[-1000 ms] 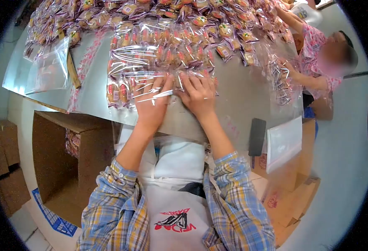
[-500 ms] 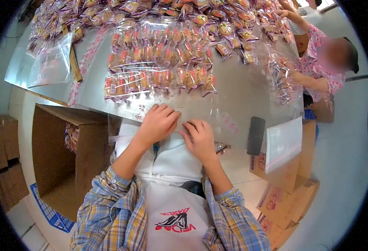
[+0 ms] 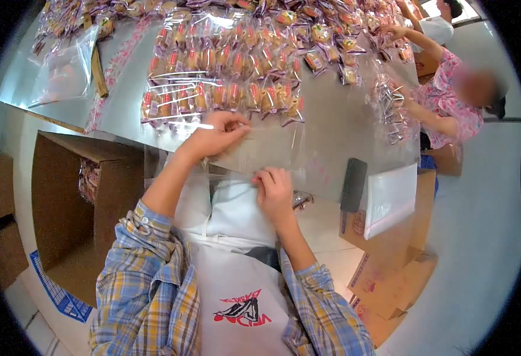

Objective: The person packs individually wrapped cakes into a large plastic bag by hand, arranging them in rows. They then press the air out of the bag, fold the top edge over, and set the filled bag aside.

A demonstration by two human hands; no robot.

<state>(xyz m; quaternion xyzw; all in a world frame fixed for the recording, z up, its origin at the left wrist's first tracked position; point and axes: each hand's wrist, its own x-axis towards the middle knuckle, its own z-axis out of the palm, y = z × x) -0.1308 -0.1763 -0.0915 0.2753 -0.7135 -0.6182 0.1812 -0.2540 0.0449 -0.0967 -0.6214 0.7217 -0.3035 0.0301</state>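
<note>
A large clear plastic bag (image 3: pixel 269 139) lies on the table, with several rows of individually wrapped pastries (image 3: pixel 219 95) inside it. Its flat end reaches over the table edge toward my lap. My left hand (image 3: pixel 219 133) is over the bag just below the lowest row, fingers curled and tips together; whatever they hold is too small to make out. Lower down, at the table edge, my right hand (image 3: pixel 275 187) pinches the end of the bag between thumb and fingers.
Loose wrapped pastries (image 3: pixel 316 32) heap along the far side. A dark phone-like slab (image 3: pixel 353 185) and a stack of clear bags (image 3: pixel 392 199) lie at the right edge. An open carton (image 3: pixel 64 237) stands left. A co-worker (image 3: pixel 450 113) handles another filled bag at right.
My left hand has moved up and left, away from the bag's end, toward the lowest pastry row. My right hand remains at the bag's end. The whole view has shifted slightly.
</note>
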